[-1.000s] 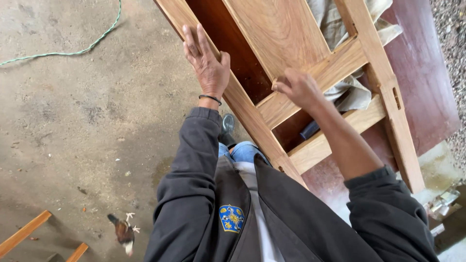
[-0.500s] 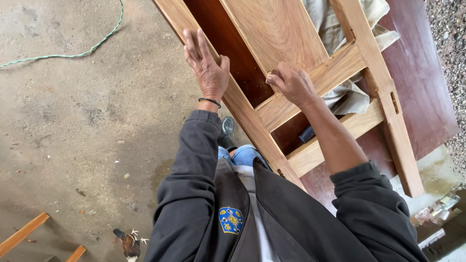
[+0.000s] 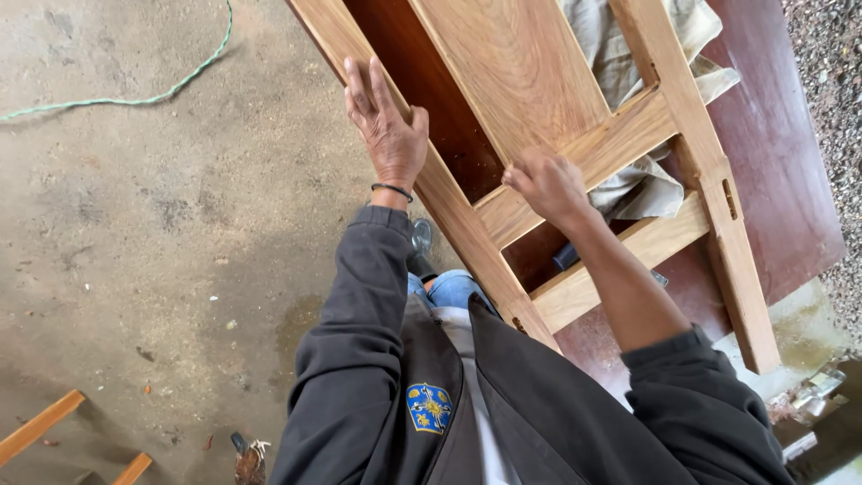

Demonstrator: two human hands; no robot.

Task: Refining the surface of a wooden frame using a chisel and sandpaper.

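Note:
A light wooden door frame [image 3: 460, 220] lies tilted on a dark red board [image 3: 781, 153]. It has a grained panel [image 3: 521, 63] and two cross rails. My left hand [image 3: 391, 135] lies flat on the frame's left stile, fingers stretched out and thumb hooked over the inner edge. My right hand [image 3: 546, 184] rests on the upper cross rail [image 3: 628, 126] just below the panel's corner. Its fingers are curled in, and I see nothing inside them.
A crumpled beige cloth [image 3: 642, 184] lies under the frame, and a dark handle [image 3: 566, 256] shows between the rails. On the concrete floor are a green cord [image 3: 135, 97], wooden slats [image 3: 40, 429] and a small bird [image 3: 247, 462].
My right hand slid up the rail toward the panel corner, then back down a little. My left hand stayed on the stile. The bird moved down toward the frame's bottom edge.

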